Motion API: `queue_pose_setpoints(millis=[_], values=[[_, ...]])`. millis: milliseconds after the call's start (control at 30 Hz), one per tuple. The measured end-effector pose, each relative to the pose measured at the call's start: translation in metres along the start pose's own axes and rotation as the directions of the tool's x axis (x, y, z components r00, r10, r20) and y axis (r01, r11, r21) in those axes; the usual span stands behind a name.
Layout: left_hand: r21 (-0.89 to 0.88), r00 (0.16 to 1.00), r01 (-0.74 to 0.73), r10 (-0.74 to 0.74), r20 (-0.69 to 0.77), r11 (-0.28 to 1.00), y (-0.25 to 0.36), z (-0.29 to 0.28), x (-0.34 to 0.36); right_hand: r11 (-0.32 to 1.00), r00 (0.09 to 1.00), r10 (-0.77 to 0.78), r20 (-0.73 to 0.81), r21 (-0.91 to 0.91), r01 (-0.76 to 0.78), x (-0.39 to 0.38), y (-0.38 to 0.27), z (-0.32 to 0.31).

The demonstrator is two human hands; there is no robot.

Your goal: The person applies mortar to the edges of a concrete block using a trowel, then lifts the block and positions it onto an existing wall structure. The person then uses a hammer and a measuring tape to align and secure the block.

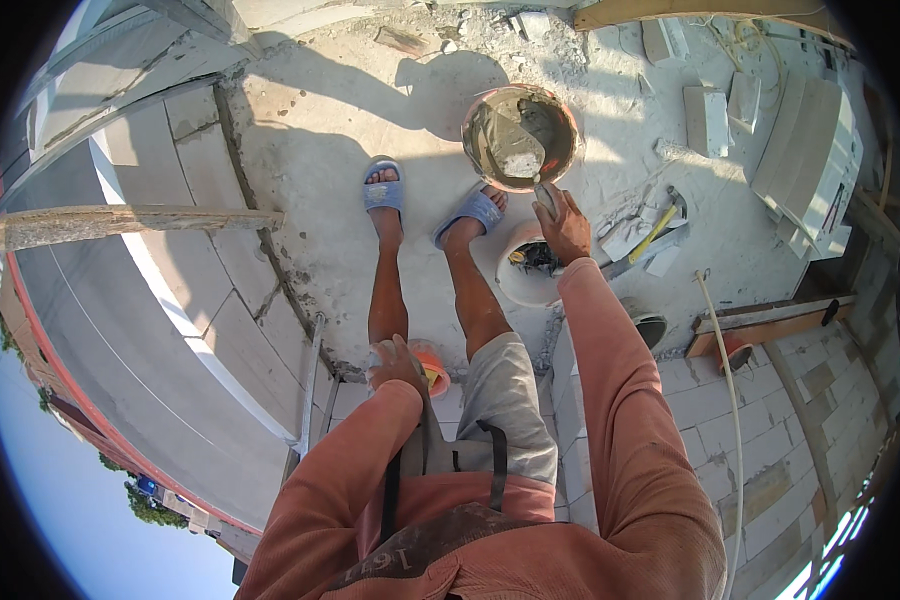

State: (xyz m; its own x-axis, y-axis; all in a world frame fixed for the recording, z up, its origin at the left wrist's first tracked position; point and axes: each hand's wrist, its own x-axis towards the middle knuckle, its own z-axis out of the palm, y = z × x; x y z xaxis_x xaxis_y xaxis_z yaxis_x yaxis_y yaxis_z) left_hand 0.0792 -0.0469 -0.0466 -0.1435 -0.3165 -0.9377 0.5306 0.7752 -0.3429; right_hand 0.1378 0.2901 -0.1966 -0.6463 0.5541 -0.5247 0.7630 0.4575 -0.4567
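Observation:
My right hand (pixel 570 232) grips the grey handle of a trowel (pixel 522 160), whose blade lies in a round bucket of wet grey mortar (pixel 550 124). My left hand (pixel 394 368) rests on my left leg with its fingers apart, just beside an orange container (pixel 432 358) behind that leg. Below the mortar bucket stands a pale bucket (pixel 510 282) with dark items inside. To its right, a yellow-handled hammer (pixel 652 235) lies among pale offcuts and a metal tool.
Pale blocks (pixel 802 150) are piled at the right. A wooden beam (pixel 135 222) juts from the left beside a block wall (pixel 210 180). A hose (pixel 730 400) and wooden planks (pixel 760 317) are at lower right. My sandalled feet stand on the dusty concrete floor (pixel 310 170).

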Motion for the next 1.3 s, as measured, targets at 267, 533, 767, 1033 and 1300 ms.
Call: queue_pose_setpoints(millis=[267, 533, 767, 1033, 1300], values=[[-0.08, 0.998, 0.014, -0.009, 0.056, 0.997, -0.005, -0.018, -0.015, 0.971, 0.971, -0.219, -0.093, 0.073, 0.226, -0.035, -0.025, -0.131], [-0.144, 0.999, 0.004, -0.008, -0.031, 0.99, 0.001, -0.013, -0.015, 0.951, 0.947, -0.309, -0.085, -0.032, 0.308, 0.028, -0.135, -0.328], [-0.253, 1.0, 0.006, -0.009, -0.013, 0.968, 0.008, -0.019, -0.024, 0.964, 0.966, -0.235, 0.104, -0.104, 0.246, 0.061, -0.204, -0.438], [-0.237, 0.998, -0.026, 0.01, -0.068, 0.971, 0.005, -0.006, -0.017, 0.965, 0.962, -0.249, 0.108, -0.055, 0.256, 0.017, -0.216, -0.464], [-0.203, 0.995, -0.032, 0.012, -0.1, 0.979, 0.007, -0.012, -0.02, 0.961, 0.963, -0.244, 0.111, -0.102, 0.255, 0.047, -0.22, -0.435]])
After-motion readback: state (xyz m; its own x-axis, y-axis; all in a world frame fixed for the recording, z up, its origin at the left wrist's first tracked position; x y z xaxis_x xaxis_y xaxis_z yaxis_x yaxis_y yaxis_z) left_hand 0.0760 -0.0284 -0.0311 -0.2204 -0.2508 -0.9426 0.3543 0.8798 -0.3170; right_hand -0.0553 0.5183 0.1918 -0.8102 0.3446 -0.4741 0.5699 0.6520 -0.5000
